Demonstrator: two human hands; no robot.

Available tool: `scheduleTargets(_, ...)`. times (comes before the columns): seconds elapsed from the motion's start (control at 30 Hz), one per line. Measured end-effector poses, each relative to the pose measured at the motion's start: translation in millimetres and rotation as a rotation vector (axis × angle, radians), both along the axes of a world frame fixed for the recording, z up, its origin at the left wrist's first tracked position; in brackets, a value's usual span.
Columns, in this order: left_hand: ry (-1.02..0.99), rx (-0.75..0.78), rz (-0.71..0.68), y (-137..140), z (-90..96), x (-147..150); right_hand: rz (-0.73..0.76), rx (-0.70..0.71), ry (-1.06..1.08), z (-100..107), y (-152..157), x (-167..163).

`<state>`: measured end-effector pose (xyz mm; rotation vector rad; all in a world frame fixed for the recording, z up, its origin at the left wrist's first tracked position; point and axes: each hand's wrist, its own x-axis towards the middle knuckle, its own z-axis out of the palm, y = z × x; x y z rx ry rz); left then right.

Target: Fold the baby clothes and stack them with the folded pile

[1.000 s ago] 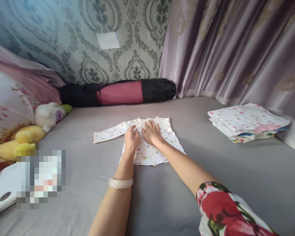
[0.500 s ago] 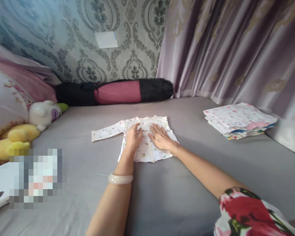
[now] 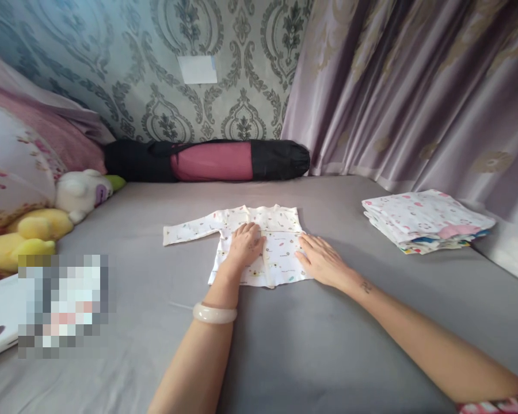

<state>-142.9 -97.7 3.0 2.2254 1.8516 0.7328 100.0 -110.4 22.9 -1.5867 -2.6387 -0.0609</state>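
Observation:
A small white baby shirt (image 3: 280, 253) with tiny coloured prints lies spread on the grey bed sheet. Its left-hand sleeve stretches out to the side, while the sleeve on the right does not show. My left hand (image 3: 245, 246) rests flat on the middle-left of the shirt, fingers pointing away from me. A pale bangle (image 3: 214, 313) circles that wrist. At the shirt's right edge lies my right hand (image 3: 323, 259), palm down with fingers extended, partly on the cloth and partly over the sheet. Neither hand grasps anything.
Folded printed cloths (image 3: 427, 215) are stacked at the right, near the curtain (image 3: 371, 86). A black and pink long bag (image 3: 211, 161) lies along the wall. Plush toys (image 3: 80, 192) sit at the left, with a white device (image 3: 2, 316) in front, beside a blurred-out patch.
My right hand has slid rightward from the middle of the shirt to its right edge. My left hand has shifted slightly right and lies flatter. The view has turned a little.

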Motion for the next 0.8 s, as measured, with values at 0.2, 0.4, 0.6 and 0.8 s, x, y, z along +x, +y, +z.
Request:
scheduleTargets(0.2,-0.029,0.02,-0.006,0.0,-0.9,-1.2,-0.039,0.105,0.076,10.2,51.0,-42.8)
scheduleTargets(0.4,0.002,-0.044,0.002,-1.7,-2.1,1.3,-0.162,-0.079,0.07,-8.2,103.9,-67.4)
scheduleTargets(0.6,-0.032,-0.069,0.01,-0.7,-3.0,1.7,-0.198,-0.158,0.07,-15.8,115.8,-64.9)
scheduleTargets(0.8,-0.328,-0.007,0.076,9.2,0.3,-7.3,-0.228,-0.19,0.076,1.5,111.4,-86.8)
